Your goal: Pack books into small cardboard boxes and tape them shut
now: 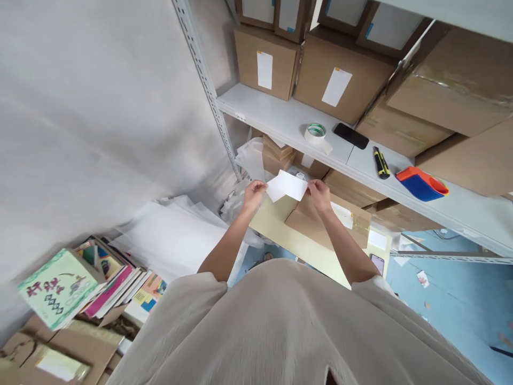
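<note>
Two white paper slips overlap at an angle in front of me, above a pale yellow table (266, 218). My left hand (253, 197) pinches the outer edge of the left paper slip (274, 190) between thumb and fingers. At the other side, my right hand (319, 197) is closed on the end of the right paper slip (294, 185). Both visible faces look blank. Below my right forearm lies a flat cardboard box (308, 222) with a white label (343, 216) and clear tape. Whether the slips are joined where they overlap, I cannot tell.
A grey shelf (268, 113) ahead carries a tape roll (316, 131), a black phone (351, 136), a utility knife (381, 162), an orange-blue sleeve (422, 183) and cardboard boxes (344, 80). Left are white sheets (180, 235) and stacked books (116, 280). Another phone (377, 263) lies at the table's right.
</note>
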`<state>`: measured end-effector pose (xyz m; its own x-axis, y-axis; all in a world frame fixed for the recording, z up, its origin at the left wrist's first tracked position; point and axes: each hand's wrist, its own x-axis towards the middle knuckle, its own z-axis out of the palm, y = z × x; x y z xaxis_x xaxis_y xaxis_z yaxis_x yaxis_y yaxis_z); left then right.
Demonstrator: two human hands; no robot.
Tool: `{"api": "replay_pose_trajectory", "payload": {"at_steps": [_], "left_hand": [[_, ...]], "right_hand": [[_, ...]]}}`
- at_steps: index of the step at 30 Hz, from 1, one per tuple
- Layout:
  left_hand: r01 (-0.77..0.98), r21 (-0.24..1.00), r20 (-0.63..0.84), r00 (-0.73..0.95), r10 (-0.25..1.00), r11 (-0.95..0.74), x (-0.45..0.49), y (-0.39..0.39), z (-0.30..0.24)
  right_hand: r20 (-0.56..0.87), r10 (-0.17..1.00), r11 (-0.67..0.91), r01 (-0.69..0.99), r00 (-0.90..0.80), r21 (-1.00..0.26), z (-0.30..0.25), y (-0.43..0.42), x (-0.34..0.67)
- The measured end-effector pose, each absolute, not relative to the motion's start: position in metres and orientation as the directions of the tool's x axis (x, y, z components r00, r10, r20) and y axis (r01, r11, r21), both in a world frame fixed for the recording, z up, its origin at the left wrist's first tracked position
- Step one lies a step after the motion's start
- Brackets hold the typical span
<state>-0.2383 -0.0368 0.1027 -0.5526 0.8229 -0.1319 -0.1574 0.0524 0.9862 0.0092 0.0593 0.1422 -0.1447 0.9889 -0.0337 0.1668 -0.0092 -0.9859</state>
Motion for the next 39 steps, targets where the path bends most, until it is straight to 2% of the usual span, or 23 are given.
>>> {"api": "replay_pose_trajectory", "payload": {"at_steps": [7, 12, 19, 25, 28, 30, 34, 39], "left_hand": [[-0.199, 0.967, -0.253, -0.688, 0.68, 0.159, -0.296, -0.046, 0.079], [-0.228, 0.958, -0.286, -0.787, 0.547, 0.173, -0.318, -0.058, 0.055], [-0.201, 0.967, -0.252, -0.822, 0.51, 0.153, -0.338, -0.064, 0.027], [-0.242, 0.965, -0.261, -0.844, 0.469, 0.101, -0.336, -0.062, 0.028], [-0.211, 0.97, -0.245, -0.831, 0.499, 0.125, -0.321, -0.057, 0.037], [-0.213, 0.968, -0.249, -0.789, 0.562, 0.13, -0.307, -0.052, 0.044], [-0.293, 0.94, -0.323, -0.586, 0.743, 0.177, -0.274, -0.038, 0.065], [-0.384, 0.884, -0.421, -0.402, 0.813, 0.268, -0.236, -0.012, 0.094]], "right_hand": [[-0.001, 0.992, 0.039, 0.314, -0.128, -0.949, 0.14, 0.076, 0.003], [-0.009, 0.979, 0.065, 0.36, -0.201, -0.931, 0.132, 0.079, -0.011], [-0.025, 0.956, 0.104, 0.415, -0.293, -0.904, 0.132, 0.074, -0.035], [0.003, 0.928, 0.175, 0.429, -0.372, -0.886, 0.137, 0.065, -0.042], [0.013, 0.917, 0.201, 0.434, -0.399, -0.878, 0.142, 0.06, -0.041], [0.039, 0.911, 0.234, 0.435, -0.411, -0.87, 0.147, 0.057, -0.039], [0.131, 0.909, 0.328, 0.487, -0.396, -0.809, 0.162, 0.049, -0.026], [0.212, 0.902, 0.403, 0.553, -0.377, -0.729, 0.181, 0.034, 0.004]]}}
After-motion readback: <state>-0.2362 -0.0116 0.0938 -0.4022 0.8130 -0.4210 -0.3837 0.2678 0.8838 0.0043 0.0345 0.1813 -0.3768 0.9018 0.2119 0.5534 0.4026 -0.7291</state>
